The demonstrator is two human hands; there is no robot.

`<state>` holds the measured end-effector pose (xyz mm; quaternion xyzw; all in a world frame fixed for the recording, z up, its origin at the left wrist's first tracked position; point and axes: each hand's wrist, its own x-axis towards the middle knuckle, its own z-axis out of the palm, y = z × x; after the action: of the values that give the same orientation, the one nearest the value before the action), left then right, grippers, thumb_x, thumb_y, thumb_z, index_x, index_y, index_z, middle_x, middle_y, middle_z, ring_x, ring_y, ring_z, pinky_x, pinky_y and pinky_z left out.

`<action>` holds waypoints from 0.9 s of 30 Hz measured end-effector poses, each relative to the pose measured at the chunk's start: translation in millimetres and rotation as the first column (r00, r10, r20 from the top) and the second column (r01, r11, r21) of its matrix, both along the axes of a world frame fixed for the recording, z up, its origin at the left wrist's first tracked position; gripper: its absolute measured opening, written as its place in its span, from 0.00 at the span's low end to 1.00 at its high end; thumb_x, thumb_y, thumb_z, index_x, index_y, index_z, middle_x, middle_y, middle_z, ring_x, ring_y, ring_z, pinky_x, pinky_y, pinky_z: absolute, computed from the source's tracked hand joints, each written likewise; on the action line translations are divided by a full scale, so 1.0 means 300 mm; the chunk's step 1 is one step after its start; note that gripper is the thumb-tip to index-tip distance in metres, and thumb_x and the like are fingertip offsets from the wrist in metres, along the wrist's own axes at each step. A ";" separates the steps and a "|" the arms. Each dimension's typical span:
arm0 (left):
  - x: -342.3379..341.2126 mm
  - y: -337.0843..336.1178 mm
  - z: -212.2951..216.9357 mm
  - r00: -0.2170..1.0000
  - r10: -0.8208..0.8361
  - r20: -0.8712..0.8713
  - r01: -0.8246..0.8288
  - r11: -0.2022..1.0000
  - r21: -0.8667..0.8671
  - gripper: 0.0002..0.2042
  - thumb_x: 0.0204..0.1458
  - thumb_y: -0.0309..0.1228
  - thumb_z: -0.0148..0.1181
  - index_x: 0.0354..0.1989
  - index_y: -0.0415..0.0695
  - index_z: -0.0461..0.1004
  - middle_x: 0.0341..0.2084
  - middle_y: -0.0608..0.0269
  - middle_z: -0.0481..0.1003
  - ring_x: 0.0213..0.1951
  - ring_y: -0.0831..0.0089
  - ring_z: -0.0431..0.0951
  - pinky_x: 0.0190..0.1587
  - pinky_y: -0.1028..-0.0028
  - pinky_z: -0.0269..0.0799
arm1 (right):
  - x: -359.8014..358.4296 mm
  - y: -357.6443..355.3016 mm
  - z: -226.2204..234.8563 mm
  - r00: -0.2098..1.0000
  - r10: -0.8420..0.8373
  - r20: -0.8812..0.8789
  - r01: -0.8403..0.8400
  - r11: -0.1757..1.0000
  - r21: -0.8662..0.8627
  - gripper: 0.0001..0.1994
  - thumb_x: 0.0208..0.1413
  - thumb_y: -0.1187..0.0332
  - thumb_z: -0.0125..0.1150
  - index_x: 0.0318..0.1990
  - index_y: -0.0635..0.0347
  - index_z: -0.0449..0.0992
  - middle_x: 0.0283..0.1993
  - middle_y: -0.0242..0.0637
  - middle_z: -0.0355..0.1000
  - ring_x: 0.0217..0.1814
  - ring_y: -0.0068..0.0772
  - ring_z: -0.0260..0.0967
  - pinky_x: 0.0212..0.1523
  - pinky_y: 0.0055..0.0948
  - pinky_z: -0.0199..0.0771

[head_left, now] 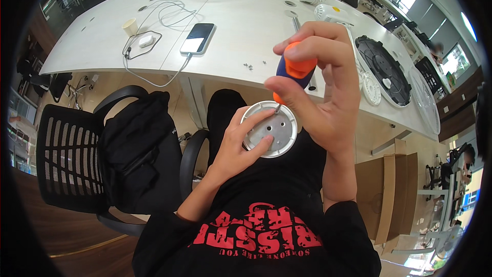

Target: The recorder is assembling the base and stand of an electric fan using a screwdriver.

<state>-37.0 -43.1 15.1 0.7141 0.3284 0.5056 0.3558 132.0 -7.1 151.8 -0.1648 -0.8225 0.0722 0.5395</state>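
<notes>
My left hand [239,141] holds a round grey plastic disc [274,124] with several holes, thumb pressed on its face, in front of my chest. My right hand [319,79] grips a screwdriver [294,69] with an orange and dark blue handle. Its metal tip points down onto the disc near the upper rim. My black shirt with red print fills the lower middle.
A white table [230,25] lies ahead with a phone [198,38], white cables, a paper cup [130,26], small screws [249,65], a black round fan part [383,66], white fan grilles and a motor housing. A black bag [136,149] sits on a mesh chair at left. Cardboard stands at right.
</notes>
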 end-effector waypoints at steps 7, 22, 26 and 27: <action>-0.005 -0.003 -0.001 1.000 -0.016 -0.012 0.016 0.999 -0.033 0.25 0.49 0.28 0.65 0.60 0.46 0.74 0.54 0.47 0.70 0.54 0.54 0.75 0.58 0.63 0.69 | -0.022 -0.038 0.042 0.986 -0.162 0.051 0.157 0.983 0.092 0.16 0.55 0.77 0.64 0.53 0.61 0.75 0.57 0.44 0.68 0.49 0.34 0.74 0.52 0.30 0.72; -0.005 -0.007 0.000 1.000 -0.015 0.006 0.015 1.000 -0.005 0.26 0.50 0.28 0.65 0.61 0.46 0.74 0.54 0.48 0.70 0.55 0.55 0.74 0.58 0.63 0.69 | -0.019 -0.044 0.034 0.986 -0.156 -0.062 0.162 0.982 0.097 0.16 0.46 0.74 0.74 0.44 0.58 0.80 0.43 0.39 0.68 0.41 0.32 0.71 0.40 0.28 0.74; -0.011 -0.004 -0.004 1.000 -0.004 -0.006 0.004 1.000 -0.005 0.26 0.50 0.28 0.66 0.61 0.45 0.73 0.54 0.48 0.70 0.55 0.55 0.74 0.57 0.63 0.69 | -0.033 -0.045 0.013 0.995 -0.104 -0.006 0.104 0.994 0.034 0.17 0.49 0.74 0.73 0.46 0.58 0.75 0.50 0.42 0.65 0.50 0.37 0.72 0.50 0.33 0.74; -0.011 -0.007 -0.001 1.000 -0.011 -0.013 0.011 1.000 -0.001 0.26 0.50 0.28 0.66 0.61 0.45 0.73 0.54 0.48 0.70 0.54 0.55 0.74 0.58 0.63 0.69 | -0.043 -0.048 0.004 0.994 -0.077 -0.077 0.078 0.997 0.012 0.18 0.48 0.75 0.74 0.46 0.57 0.75 0.50 0.42 0.65 0.49 0.37 0.72 0.50 0.32 0.74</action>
<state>-40.3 -45.2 14.6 0.7189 0.3269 0.4990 0.3567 119.0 -21.4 152.8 -0.1898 -0.7949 0.0513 0.5740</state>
